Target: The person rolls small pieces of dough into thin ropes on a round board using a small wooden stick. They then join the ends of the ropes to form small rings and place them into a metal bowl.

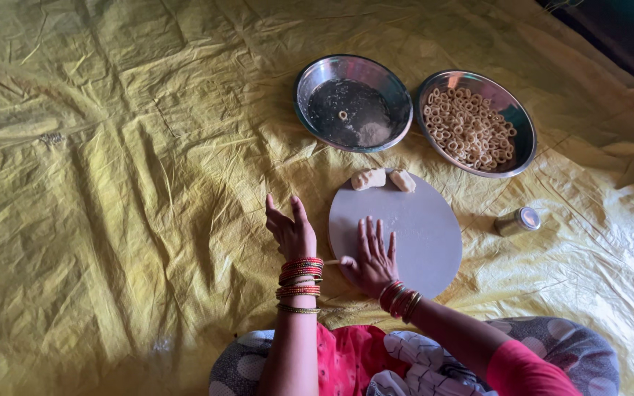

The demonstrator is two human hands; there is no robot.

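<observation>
I see my right hand (pixel 373 257) lying flat, fingers spread and palm down, on the near left part of the round pale grey rolling board (pixel 405 231), pressing a thin roll of pale dough (pixel 334 261) whose end pokes out past the board's left edge. My left hand (pixel 290 231) is raised just left of the board, its grip open with fingers loosely together, holding nothing. Two pale dough lumps (pixel 381 178) sit on the board's far edge. Beyond the board stand a shallow round steel bowl holding dark liquid (pixel 353 103) and, to that bowl's right, a round steel bowl of small dough rings (pixel 476 123). A small steel tin (pixel 517 221) lies just right of the board. Everything rests on a crumpled yellow plastic sheet (pixel 111 183).
</observation>
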